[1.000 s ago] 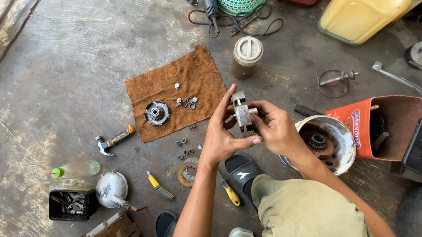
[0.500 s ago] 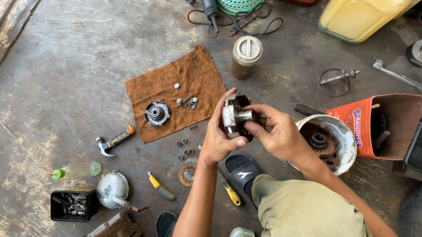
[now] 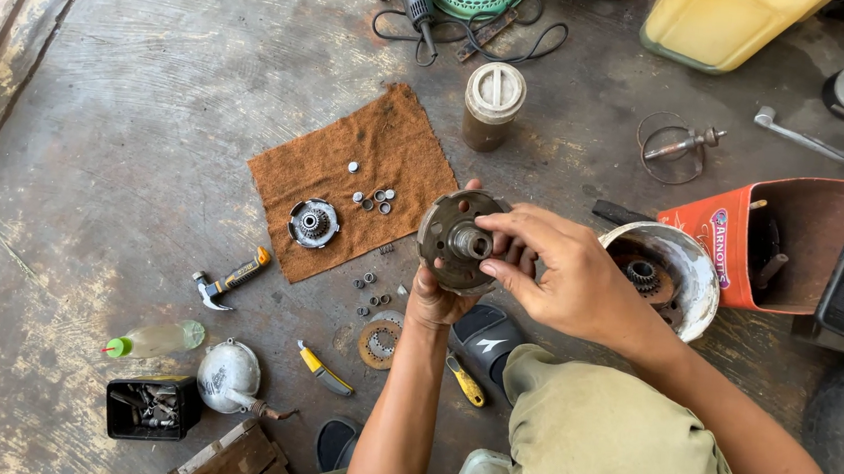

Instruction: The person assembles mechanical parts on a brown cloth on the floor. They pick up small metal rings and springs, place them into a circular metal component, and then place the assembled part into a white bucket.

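Change: since a second ago I see the round metal hub turned in my grip, so its flat holed face and centre boss now look up at the camera instead of its edge.
Left hand: I have it cupped under the hub from below, fingers closed round the lower rim, wrist rising straight up from my lap.
Right hand: it comes in from the right, thumb and fingers pinched on the hub's right edge close to the boss, closed on the part.
Hub position: held in the air above the concrete floor, just right of the brown cloth and left of the metal bowl.
Cloth: it carries a small gear assembly and a few little rollers, all well apart from my hands.
Floor by my left wrist: more small rollers and a friction disc lie just below the cloth's corner.
Tools: a small hammer lies left of the cloth; two yellow-handled screwdrivers sit near my knee.
Further off: a lidded jar stands above the cloth, and an orange tin lies on its side beside the bowl.
Lower left: a black tray of bolts sits next to a domed metal cover.
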